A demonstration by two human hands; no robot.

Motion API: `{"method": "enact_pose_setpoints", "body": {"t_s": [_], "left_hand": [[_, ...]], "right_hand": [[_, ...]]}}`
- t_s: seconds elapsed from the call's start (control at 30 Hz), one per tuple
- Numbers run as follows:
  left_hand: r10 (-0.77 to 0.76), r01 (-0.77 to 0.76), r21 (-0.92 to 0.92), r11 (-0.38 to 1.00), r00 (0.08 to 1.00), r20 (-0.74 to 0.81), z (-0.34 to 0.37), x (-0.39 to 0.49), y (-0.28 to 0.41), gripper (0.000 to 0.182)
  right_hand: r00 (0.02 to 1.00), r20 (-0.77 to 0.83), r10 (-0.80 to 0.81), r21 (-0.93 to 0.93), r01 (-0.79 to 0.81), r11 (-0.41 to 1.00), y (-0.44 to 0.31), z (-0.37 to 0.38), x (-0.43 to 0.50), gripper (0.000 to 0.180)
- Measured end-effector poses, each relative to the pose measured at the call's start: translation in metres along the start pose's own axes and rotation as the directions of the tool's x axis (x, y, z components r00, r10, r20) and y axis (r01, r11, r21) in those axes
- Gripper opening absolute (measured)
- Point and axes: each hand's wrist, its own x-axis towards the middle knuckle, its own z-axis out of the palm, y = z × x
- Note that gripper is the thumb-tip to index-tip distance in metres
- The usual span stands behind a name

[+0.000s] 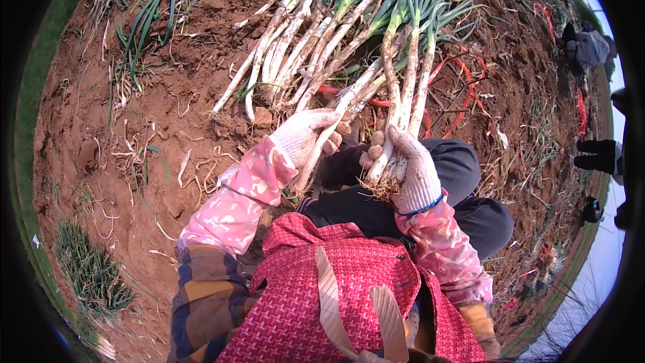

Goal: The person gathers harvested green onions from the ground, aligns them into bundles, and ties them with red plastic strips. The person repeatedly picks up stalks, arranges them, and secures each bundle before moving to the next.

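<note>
My left hand [301, 135], in a pale knit work glove, is closed around the lower white stem of a single scallion stalk [342, 106]. My right hand [419, 161], gloved likewise, grips a small bunch of scallions [403, 101] just above their bushy, soil-specked roots. Both hands are over my lap, a short way apart. Beyond them lies a pile of scallions [307, 45], with white stems towards me and green leaves pointing away. Some stems behind my hands are partly hidden.
Red plastic ribbon [468, 93] lies on the brown soil [156, 161] beyond my right hand. Loose leaves [151, 20] and peeled skins are scattered to the left. A bundle of green scallions [90, 264] rests at lower left. People [588, 48] are at the far right.
</note>
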Motion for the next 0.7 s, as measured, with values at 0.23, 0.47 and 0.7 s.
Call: {"method": "enact_pose_setpoints", "body": {"t_s": [0.23,0.47,0.7], "left_hand": [[-0.026,0.027,-0.097,0.995,1.0,0.009,0.031,-0.003,-0.013,0.027],[-0.012,0.067,-0.177,0.982,0.956,0.295,0.061,0.007,-0.042,0.074],[-0.295,0.288,0.249,0.925,0.955,-0.008,0.043,0.002,-0.034,0.042]], "right_hand": [[0.984,0.084,-0.155,-0.018,0.157,0.987,-0.027,0.032,-0.036,0.031],[0.991,0.127,0.044,-0.175,-0.021,0.984,0.023,0.026,-0.02,0.024],[0.766,0.624,0.153,-0.334,0.084,0.939,0.056,0.0,0.028,0.048]]}}
